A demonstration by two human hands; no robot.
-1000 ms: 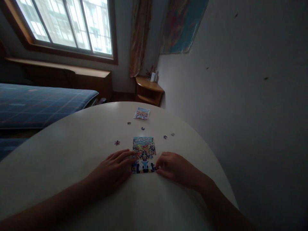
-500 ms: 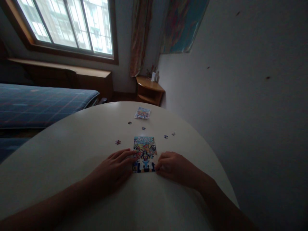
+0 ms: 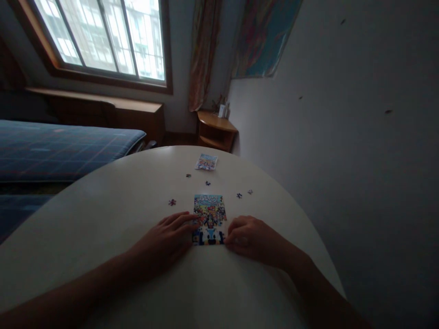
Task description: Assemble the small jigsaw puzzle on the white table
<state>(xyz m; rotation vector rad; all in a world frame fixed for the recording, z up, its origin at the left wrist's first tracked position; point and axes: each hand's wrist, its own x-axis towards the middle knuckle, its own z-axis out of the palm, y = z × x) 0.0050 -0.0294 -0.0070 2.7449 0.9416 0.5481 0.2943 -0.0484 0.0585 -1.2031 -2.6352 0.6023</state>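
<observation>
A colourful jigsaw puzzle (image 3: pixel 210 210) with cartoon figures lies flat on the white round table, largely joined together. My left hand (image 3: pixel 171 235) rests palm down with its fingers stretched out, the tips over the puzzle's left edge. At the lower right edge, my right hand (image 3: pixel 248 238) has its fingers curled and pressed together, touching the puzzle's side. Whatever those fingers may pinch is hidden. Loose puzzle pieces lie beyond: a reddish piece (image 3: pixel 172 202) to the left, a dark blue piece (image 3: pixel 239 195) and a pale piece (image 3: pixel 250 192) to the right.
Farther back on the table (image 3: pixel 113 214) are a small piece (image 3: pixel 188 175), a blue piece (image 3: pixel 207 183) and a small printed picture sheet (image 3: pixel 206 162). A bed with a plaid mattress (image 3: pixel 68 151) stands left, a corner shelf (image 3: pixel 216 121) behind, a wall (image 3: pixel 343 160) right.
The whole view has shifted slightly, so everything sits a little farther right. Both hands keep almost the same place and pose at the puzzle's edges.
</observation>
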